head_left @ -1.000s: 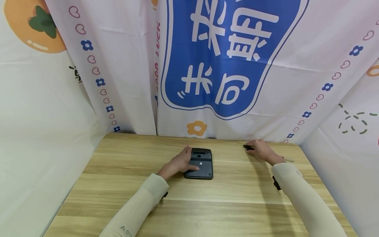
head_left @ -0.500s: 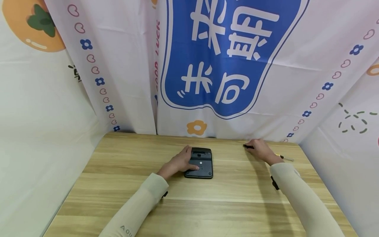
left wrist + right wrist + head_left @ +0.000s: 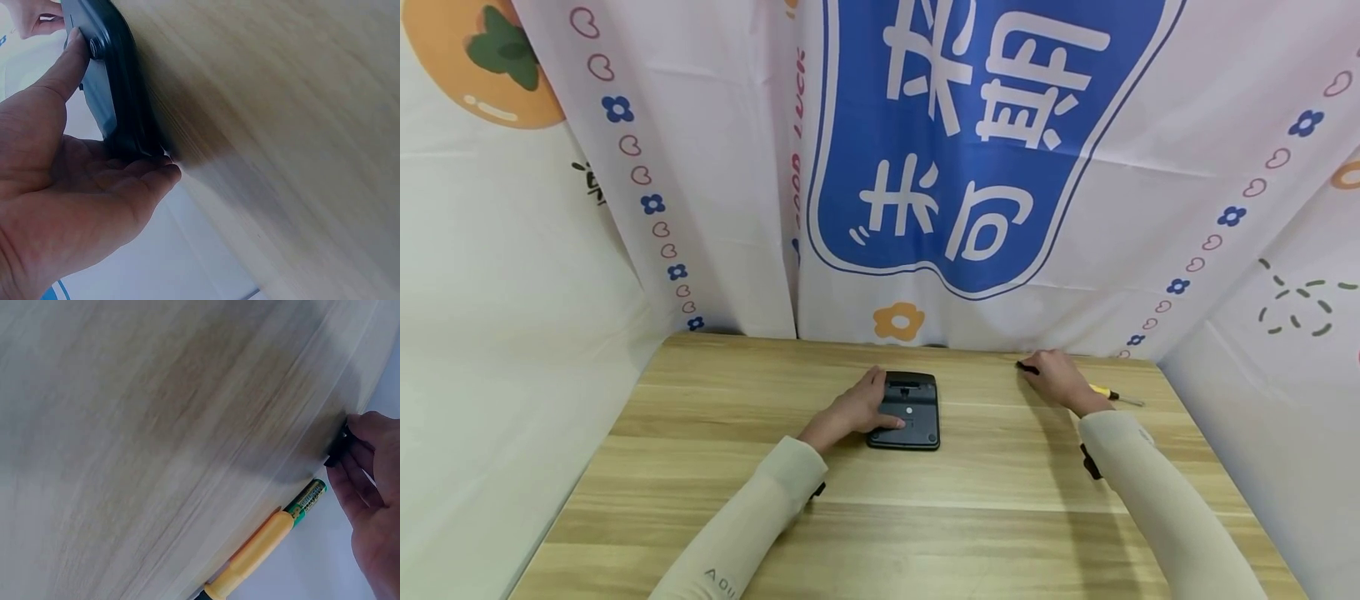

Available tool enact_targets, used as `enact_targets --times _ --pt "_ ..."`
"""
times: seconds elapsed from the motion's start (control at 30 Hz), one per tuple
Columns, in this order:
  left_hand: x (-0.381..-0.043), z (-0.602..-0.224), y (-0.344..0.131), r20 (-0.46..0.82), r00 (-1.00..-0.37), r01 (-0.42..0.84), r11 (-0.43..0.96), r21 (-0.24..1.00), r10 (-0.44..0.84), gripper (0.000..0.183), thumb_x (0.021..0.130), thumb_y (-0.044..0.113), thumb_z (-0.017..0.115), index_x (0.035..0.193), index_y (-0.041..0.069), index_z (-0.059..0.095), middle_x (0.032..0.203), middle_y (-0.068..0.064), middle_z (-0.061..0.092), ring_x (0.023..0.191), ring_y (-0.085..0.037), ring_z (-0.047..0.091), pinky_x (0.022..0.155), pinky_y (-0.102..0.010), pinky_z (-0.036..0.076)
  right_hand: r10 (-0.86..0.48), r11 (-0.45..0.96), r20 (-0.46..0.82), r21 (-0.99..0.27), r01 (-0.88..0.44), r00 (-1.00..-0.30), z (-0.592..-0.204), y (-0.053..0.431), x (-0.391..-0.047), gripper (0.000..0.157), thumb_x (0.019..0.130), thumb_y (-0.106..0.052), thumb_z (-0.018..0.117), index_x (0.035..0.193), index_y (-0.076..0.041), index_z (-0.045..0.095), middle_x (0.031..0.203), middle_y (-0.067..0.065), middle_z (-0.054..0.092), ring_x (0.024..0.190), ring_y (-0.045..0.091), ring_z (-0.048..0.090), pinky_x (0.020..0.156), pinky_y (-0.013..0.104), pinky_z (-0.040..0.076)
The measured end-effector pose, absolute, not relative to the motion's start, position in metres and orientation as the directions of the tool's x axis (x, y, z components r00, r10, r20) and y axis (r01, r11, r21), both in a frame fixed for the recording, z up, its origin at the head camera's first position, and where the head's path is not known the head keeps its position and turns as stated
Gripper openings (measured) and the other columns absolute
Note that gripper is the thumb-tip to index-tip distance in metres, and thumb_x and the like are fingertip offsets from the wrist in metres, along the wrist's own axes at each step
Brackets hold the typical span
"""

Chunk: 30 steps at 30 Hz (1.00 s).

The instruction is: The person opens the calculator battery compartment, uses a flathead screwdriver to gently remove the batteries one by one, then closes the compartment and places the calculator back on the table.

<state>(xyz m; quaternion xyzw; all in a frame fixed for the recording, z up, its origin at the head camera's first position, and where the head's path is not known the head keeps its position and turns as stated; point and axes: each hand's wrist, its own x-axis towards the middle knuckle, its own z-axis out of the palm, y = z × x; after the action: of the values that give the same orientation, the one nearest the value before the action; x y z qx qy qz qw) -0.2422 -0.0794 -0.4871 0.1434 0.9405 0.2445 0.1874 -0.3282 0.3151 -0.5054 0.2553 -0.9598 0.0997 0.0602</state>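
Observation:
A dark calculator [image 3: 906,429] lies face down on the wooden table, its back up, with a narrow slot near its far end. My left hand [image 3: 856,408] grips its left side; in the left wrist view the thumb [image 3: 65,65] presses on the back and the fingers [image 3: 153,178] lie along the edge. At the far right of the table, my right hand [image 3: 1056,377] pinches a small black plastic cover [image 3: 338,447] between thumb and fingertips, close over the wood. The palm hides part of that cover in the head view.
Right of my right hand lies a screwdriver [image 3: 256,550] with a yellow handle, its metal shaft pointing right. Beside the handle end is a green battery [image 3: 306,499]. A printed cloth [image 3: 737,275] hangs along the table's far edge.
My right hand and forearm have shifted slightly left with the black cover, so more of the screwdriver's yellow handle shows. The left hand and calculator stay in place.

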Motion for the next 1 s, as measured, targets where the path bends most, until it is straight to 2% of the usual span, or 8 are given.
enact_targets --times 0.17,0.4,0.67,1.0 --pt "-0.2413 -0.4865 -0.0788 -0.273 -0.891 0.185 0.84 0.511 0.363 0.103 0.099 0.042 0.076 0.166 -0.006 0.015 0.176 -0.023 0.011 0.16 -0.036 0.024 0.126 -0.049 0.032 -0.455 0.853 0.174 -0.194 -0.484 -0.873 -0.5051 0.3149 -0.3271 0.016 0.095 -0.004 0.077 0.108 0.005 0.081 0.095 0.021 0.078 0.082 0.036 0.075 0.075 0.054 0.061" --pt "-0.2413 -0.4869 -0.079 -0.263 -0.895 0.19 0.841 0.506 0.36 0.103 0.098 0.042 0.077 0.166 -0.006 0.017 0.175 -0.024 0.013 0.159 -0.037 0.027 0.125 -0.05 0.034 -0.376 0.847 0.175 -0.333 -0.414 -0.91 -0.5037 0.3161 -0.3236 0.02 0.096 -0.001 0.074 0.114 0.007 0.079 0.109 0.026 0.077 0.096 0.042 0.075 0.082 0.057 0.061" --pt "-0.2409 -0.4877 -0.0794 -0.257 -0.896 0.195 0.84 0.506 0.363 0.103 0.098 0.043 0.077 0.166 -0.007 0.017 0.175 -0.024 0.014 0.159 -0.037 0.028 0.125 -0.049 0.034 -0.283 0.836 0.187 -0.432 -0.337 -0.941 -0.5037 0.3165 -0.3238 0.021 0.096 -0.003 0.076 0.115 0.008 0.078 0.113 0.027 0.076 0.107 0.046 0.073 0.09 0.06 0.059" --pt "-0.2423 -0.4885 -0.0791 -0.266 -0.895 0.188 0.843 0.504 0.359 0.103 0.098 0.043 0.077 0.166 -0.006 0.016 0.175 -0.024 0.012 0.159 -0.037 0.026 0.125 -0.049 0.033 -0.148 0.806 0.09 -0.567 -0.173 -0.985 -0.5019 0.3177 -0.3271 0.022 0.099 -0.01 0.075 0.115 0.005 0.08 0.118 0.026 0.075 0.114 0.046 0.07 0.096 0.059 0.057"
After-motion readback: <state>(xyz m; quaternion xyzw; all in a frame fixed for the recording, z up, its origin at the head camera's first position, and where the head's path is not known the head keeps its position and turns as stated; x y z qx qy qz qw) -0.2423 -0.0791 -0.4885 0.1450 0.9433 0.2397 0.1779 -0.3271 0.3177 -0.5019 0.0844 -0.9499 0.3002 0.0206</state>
